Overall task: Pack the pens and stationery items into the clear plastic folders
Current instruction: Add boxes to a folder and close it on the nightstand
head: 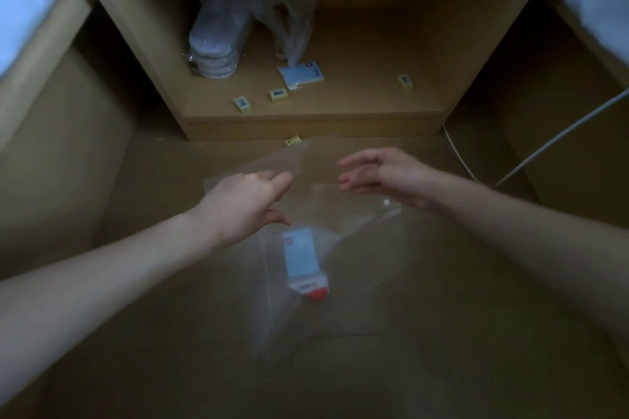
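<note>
I have one clear plastic folder [326,269] lying on the wooden surface [476,350] in front of me, and a blue-and-white stationery packet with a red end [304,262] already sits inside it. My left hand [245,201] is above the folder's top left, and its fingers look to be pinching the raised flap [282,160], though the blur makes that uncertain. My right hand [381,177] hovers near the top right of the folder with its fingers loosely spread, grasping nothing. I judge I am at the filling step, with the mouth of the folder held open and more to go in. A second blue packet [300,74] and three small yellow pieces [279,94] lie apart on the low shelf [340,102] beyond, and a fourth yellow piece [294,140] lies just at the shelf's foot, beside the flap. Next I should probably reach my free right hand forward for one of those while my left keeps the flap up.
</note>
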`<action>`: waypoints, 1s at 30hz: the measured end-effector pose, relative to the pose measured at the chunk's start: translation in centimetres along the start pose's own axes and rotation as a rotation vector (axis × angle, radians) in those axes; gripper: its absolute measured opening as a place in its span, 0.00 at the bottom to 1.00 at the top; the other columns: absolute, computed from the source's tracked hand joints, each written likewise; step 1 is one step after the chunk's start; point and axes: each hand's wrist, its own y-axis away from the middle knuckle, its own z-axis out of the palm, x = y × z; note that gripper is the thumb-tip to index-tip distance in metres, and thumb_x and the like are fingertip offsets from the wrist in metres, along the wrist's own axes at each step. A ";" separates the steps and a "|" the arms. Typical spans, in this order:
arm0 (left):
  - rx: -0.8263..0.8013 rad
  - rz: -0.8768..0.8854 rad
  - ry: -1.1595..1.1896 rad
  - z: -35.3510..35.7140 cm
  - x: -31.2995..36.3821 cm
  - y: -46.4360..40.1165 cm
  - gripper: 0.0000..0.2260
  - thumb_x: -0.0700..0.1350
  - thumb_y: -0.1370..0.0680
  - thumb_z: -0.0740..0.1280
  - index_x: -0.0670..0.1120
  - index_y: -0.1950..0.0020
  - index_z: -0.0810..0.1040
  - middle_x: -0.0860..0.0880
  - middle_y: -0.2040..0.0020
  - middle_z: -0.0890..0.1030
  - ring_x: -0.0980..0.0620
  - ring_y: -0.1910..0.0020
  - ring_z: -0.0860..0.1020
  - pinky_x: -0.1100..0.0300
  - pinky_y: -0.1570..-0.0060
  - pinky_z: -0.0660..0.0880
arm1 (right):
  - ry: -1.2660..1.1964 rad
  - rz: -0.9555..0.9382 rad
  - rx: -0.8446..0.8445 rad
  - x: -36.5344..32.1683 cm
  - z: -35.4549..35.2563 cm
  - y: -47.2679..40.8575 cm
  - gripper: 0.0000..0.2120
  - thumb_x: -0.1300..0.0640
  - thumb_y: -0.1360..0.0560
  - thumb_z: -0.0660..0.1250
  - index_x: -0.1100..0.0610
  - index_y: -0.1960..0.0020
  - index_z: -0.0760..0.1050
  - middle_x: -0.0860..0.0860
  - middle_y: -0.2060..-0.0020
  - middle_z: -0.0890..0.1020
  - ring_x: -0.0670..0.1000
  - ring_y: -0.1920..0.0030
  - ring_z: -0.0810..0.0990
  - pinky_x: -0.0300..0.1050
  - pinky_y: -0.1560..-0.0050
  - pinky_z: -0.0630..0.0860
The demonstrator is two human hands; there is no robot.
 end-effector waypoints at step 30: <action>-0.060 -0.406 0.038 -1.3 -9.1 2.5 0.18 0.57 0.26 0.68 0.51 0.53 0.61 0.54 0.55 0.69 0.50 0.50 0.75 0.56 0.55 0.70 | 0.830 -0.203 0.235 -8.8 -2.3 -24.4 0.32 0.64 0.29 0.73 0.63 0.28 0.64 0.62 0.33 0.71 0.62 0.36 0.72 0.49 0.42 0.70</action>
